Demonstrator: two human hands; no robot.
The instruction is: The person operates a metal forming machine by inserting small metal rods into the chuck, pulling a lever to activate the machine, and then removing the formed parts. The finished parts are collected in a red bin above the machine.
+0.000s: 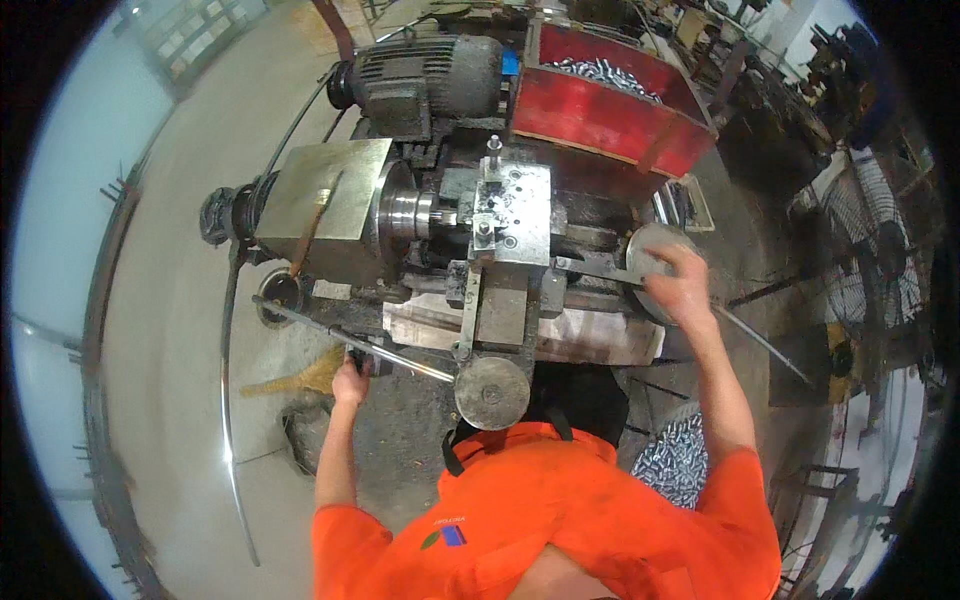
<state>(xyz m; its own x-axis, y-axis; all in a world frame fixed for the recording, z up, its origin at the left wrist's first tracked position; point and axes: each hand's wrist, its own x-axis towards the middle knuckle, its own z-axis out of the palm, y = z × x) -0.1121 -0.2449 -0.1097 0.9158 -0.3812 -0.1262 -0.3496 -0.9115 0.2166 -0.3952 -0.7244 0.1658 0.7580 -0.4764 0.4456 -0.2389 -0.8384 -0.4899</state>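
Observation:
A small metalworking lathe stands in front of me, with a bright spindle collar (408, 214) on its left and a steel tool block (523, 212) in the middle. My right hand (683, 284) is at the round metal handwheel (643, 303) on the right, its fingers curled over the wheel's face. My left hand (349, 383) is closed below a long steel lever (400, 358), against a dark part whose shape I cannot make out. This lever runs to a round metal disc (492, 392) close to my body.
Behind the lathe sit a motor (430, 80) and a red bin (610, 115) holding many small metal parts. A heap of shiny metal parts (675, 460) lies by my right side. A brush (315, 225) rests on the housing (325, 190). A fan (870, 235) stands at right.

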